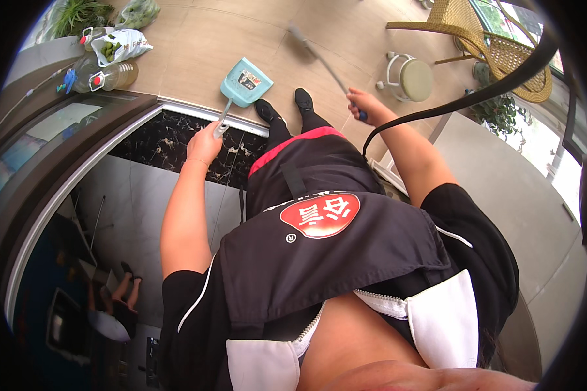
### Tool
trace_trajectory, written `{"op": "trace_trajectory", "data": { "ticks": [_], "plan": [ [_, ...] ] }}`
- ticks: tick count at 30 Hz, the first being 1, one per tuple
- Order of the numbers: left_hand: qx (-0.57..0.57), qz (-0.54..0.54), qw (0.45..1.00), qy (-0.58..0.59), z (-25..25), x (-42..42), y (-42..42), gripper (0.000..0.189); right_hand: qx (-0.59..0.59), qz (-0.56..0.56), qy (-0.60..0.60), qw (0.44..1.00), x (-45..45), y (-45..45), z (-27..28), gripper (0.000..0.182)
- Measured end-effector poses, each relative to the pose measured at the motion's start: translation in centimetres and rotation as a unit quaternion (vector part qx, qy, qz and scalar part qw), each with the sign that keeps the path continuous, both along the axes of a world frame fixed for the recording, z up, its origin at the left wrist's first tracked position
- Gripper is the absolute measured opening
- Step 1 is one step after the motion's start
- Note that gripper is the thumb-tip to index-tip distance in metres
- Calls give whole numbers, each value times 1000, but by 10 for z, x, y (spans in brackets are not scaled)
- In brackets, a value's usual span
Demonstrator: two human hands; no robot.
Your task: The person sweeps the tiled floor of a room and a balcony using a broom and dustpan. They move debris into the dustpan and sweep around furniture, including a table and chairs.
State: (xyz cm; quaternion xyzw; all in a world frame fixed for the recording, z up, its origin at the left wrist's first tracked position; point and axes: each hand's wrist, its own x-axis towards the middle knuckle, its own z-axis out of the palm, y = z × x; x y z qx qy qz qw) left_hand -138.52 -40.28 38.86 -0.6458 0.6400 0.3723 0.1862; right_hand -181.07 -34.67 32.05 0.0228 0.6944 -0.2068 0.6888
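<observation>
My left hand [204, 146] grips the pale grey handle of a light blue plastic dustpan [246, 82], which bears a label and is just ahead of my black shoes. My right hand [368, 105] is closed around the blue grip of a thin grey-handled brush or broom [327, 64]. Its far end is blurred over the beige tiled floor [215, 29], ahead and to the right of the dustpan. A black strap or cable [450, 105] crosses the view close to my right forearm.
At left are large plastic bottles [120, 74], a white bag of green fruit [122, 46] and a metal-edged sliding door track [176, 104]. At right stand a round stool [416, 79], a wicker chair [513, 63], a potted plant [499, 115] and a grey cabinet [508, 185]. Another person [110, 320] is beyond the doorway.
</observation>
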Motion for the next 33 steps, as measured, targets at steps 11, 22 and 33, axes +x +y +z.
{"op": "trace_trajectory", "data": {
  "ticks": [11,22,33],
  "plan": [
    [0,23,1000,-20,-7,-3,11,35,48,249,-64,965,79,22,-11,51],
    [-61,122,990,30,11,-14,32,28,-5,258,-33,966,5,-49,52,53],
    [-118,347,930,18,18,-102,73,37,-9,351,-35,936,-69,-195,41,51]
  ]
}}
